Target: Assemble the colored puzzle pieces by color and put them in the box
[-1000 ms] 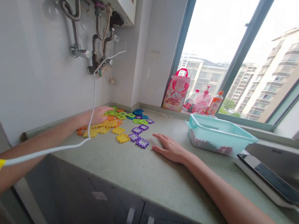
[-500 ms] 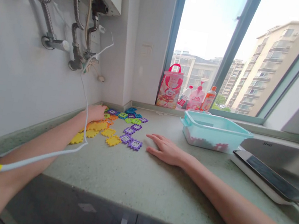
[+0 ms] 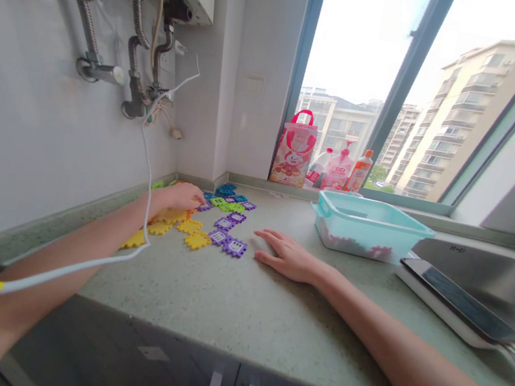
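My left hand point(image 3: 186, 195) reaches over the pile of interlocking plastic tiles at the back left of the counter. Its fingers are bent down on a purple tile point(image 3: 204, 206), partly hidden beneath the fingertips. Yellow tiles point(image 3: 197, 240) lie in front of that hand, with orange ones partly covered by it. Several purple tiles with white printed squares point(image 3: 234, 246) form a loose line toward my right hand. Green tiles point(image 3: 235, 208) and blue tiles point(image 3: 225, 190) sit farther back. My right hand point(image 3: 289, 257) rests flat on the counter, fingers apart, touching no tile.
A turquoise plastic tub point(image 3: 372, 229) with reddish pieces inside stands right of my right hand. Beside the sink point(image 3: 494, 279) lies a phone on a white block point(image 3: 460, 305). A white cable point(image 3: 76, 274) crosses over my left forearm. Bottles point(image 3: 339, 169) line the windowsill.
My left hand has moved right and slightly nearer, and a purple tile has shifted with its fingertips. A green tile behind the wrist now shows. My right hand stays in place.
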